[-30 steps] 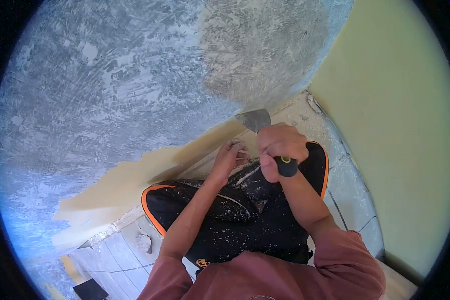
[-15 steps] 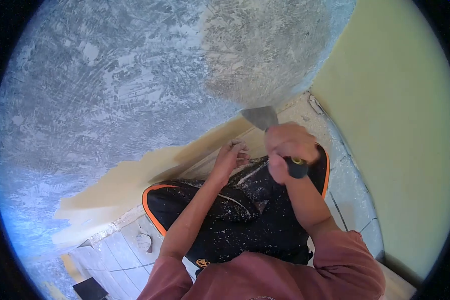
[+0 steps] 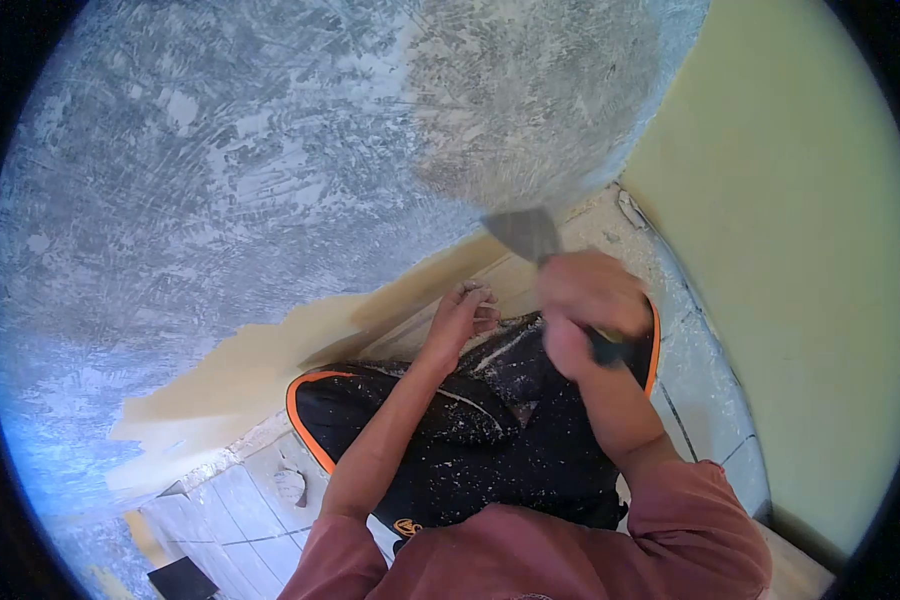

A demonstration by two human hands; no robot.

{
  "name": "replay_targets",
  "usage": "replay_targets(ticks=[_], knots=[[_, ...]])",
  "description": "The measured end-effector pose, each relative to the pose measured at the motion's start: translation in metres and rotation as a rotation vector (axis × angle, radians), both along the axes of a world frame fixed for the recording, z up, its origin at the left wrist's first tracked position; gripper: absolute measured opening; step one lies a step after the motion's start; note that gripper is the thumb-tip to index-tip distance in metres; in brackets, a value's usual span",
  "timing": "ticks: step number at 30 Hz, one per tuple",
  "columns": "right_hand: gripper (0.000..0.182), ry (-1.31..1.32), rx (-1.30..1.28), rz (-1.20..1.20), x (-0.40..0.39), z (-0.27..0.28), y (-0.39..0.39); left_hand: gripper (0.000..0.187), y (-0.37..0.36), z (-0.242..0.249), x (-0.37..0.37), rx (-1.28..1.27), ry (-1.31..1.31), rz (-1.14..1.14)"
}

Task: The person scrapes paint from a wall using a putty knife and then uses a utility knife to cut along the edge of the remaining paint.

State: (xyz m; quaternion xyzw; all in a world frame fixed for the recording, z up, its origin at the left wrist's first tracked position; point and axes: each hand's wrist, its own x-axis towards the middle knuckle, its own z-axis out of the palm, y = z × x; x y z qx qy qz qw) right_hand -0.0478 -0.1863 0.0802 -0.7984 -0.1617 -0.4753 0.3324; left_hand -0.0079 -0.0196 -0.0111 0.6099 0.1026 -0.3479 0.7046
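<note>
My right hand (image 3: 592, 305) is wrapped round the handle of a scraper and is blurred by motion. The scraper's wide grey blade (image 3: 526, 234) points up and left, over the lower edge of the patchy blue-grey wall (image 3: 300, 170). A strip of cream surface (image 3: 220, 370) shows below the ragged edge of that grey layer. Near the base of this strip is my left hand (image 3: 465, 312), with loosely curled fingers apart and nothing visible in them. Dusty black trousers (image 3: 530, 440) with orange trim are beneath both hands.
A plain yellow-green wall (image 3: 780, 240) rises on the right and meets the patchy wall in a corner. Pale floor tiles (image 3: 235, 510) with debris lie around my legs. A dark square piece (image 3: 182, 579) is at the lower left.
My right hand has shifted slightly to the right with the scraper, and the blade has tilted a little. My left hand is in the same place.
</note>
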Motion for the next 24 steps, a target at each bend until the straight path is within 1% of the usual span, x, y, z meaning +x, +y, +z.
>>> replay_targets(ticks=[1, 3, 5, 7, 8, 10, 11, 12, 14, 15, 17, 18, 20, 21, 23, 24], knots=[[0.01, 0.007, -0.003, -0.005, 0.002, -0.004, 0.001, 0.022, 0.0, -0.001, -0.001, -0.009, -0.006, 0.004], [0.012, -0.206, 0.484, 0.498, 0.018, -0.001, 0.009, 0.022, -0.002, 0.0, 0.001, -0.015, -0.024, 0.0], [0.01, -0.224, 0.448, 0.476, 0.01, 0.005, 0.005, 0.022, 0.0, 0.0, 0.002, 0.019, -0.002, -0.013], [0.011, -0.355, 0.565, 0.594, 0.008, 0.006, 0.007, 0.022, 0.002, -0.001, 0.004, 0.019, -0.01, -0.003], [0.011, -0.347, 0.564, 0.593, 0.009, 0.004, 0.007, 0.022, 0.0, -0.001, 0.001, 0.017, -0.013, -0.002], [0.011, -0.236, 0.482, 0.506, 0.02, -0.004, 0.011, 0.022, -0.003, 0.002, -0.001, 0.014, -0.01, -0.009], [0.011, -0.185, 0.444, 0.467, 0.024, -0.001, 0.015, 0.022, -0.003, 0.005, 0.0, 0.015, -0.014, -0.007], [0.011, -0.191, 0.446, 0.471, 0.022, 0.005, 0.015, 0.022, -0.001, 0.004, 0.002, 0.019, -0.019, -0.004], [0.01, -0.374, 0.577, 0.729, 0.01, 0.019, 0.013, 0.021, 0.001, 0.001, 0.001, 0.0, -0.006, -0.001], [0.01, -0.368, 0.575, 0.733, 0.015, 0.012, 0.014, 0.021, 0.0, 0.002, 0.001, -0.004, -0.002, 0.004], [0.011, -0.171, 0.474, 0.509, 0.025, -0.004, 0.016, 0.021, -0.002, 0.005, -0.001, 0.022, -0.006, 0.018], [0.011, -0.175, 0.474, 0.502, 0.023, -0.004, 0.013, 0.021, -0.003, 0.003, -0.001, 0.022, -0.008, 0.011], [0.01, -0.221, 0.345, 0.35, 0.017, 0.002, 0.007, 0.021, -0.001, -0.001, 0.001, -0.024, -0.027, -0.017], [0.01, -0.225, 0.348, 0.355, 0.016, 0.006, 0.008, 0.021, 0.001, -0.002, 0.003, -0.021, -0.032, -0.013], [0.01, -0.302, 0.412, 0.518, 0.012, 0.012, 0.008, 0.021, 0.001, -0.002, 0.001, -0.006, 0.01, 0.018], [0.01, -0.293, 0.409, 0.516, 0.012, 0.01, 0.007, 0.021, 0.0, -0.001, -0.001, -0.01, 0.018, 0.017]])
